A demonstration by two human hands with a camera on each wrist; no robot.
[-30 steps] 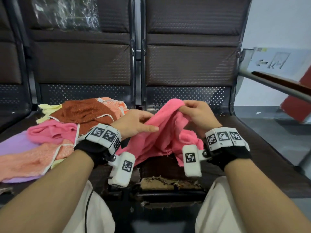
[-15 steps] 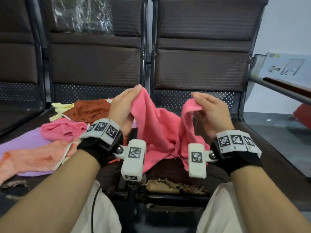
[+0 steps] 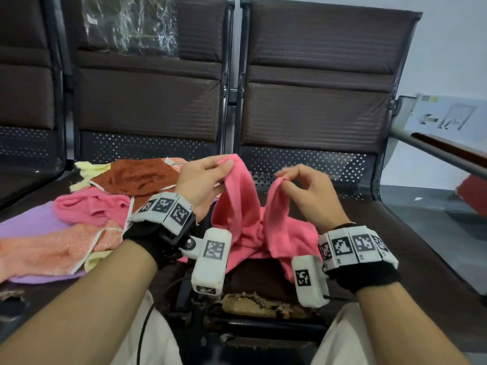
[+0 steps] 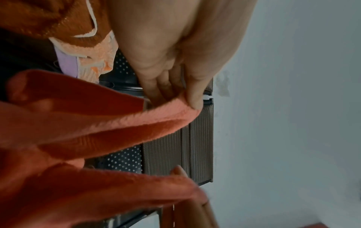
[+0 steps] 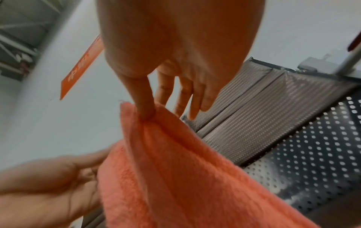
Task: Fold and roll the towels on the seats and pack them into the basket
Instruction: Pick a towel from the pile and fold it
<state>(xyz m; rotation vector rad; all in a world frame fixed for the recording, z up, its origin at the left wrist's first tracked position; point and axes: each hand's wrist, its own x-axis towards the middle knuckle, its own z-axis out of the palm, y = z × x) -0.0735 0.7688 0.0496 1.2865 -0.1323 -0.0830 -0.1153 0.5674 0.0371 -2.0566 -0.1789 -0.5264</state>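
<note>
Writing: a white sign on the wall past the right-hand seat shows a left-pointing arrow and a pictogram; no words can be read on it. An orange strip in the right wrist view carries lettering too blurred to read. The wrist bands bear black-and-white square code marks.
Pink towel: held up over the front part of the right-hand seat, two top edges raised, its lower part bunched on the seat cushion between the forearms.
Left hand: thumb and fingers pinch one raised edge of the pink towel; the left wrist view shows the thumb pressing cloth against the fingertips.
Right hand: thumb and forefinger pinch the other raised edge, the remaining fingers spread loose above it.
Hands to each other: near, apart, with a dip of towel between them.
Other towels: a heap on the left-hand seat, brown, yellow, pink, peach and lilac, just beside the left wrist.
Plastic wrap: clear, on the left seat's backrest.
</note>
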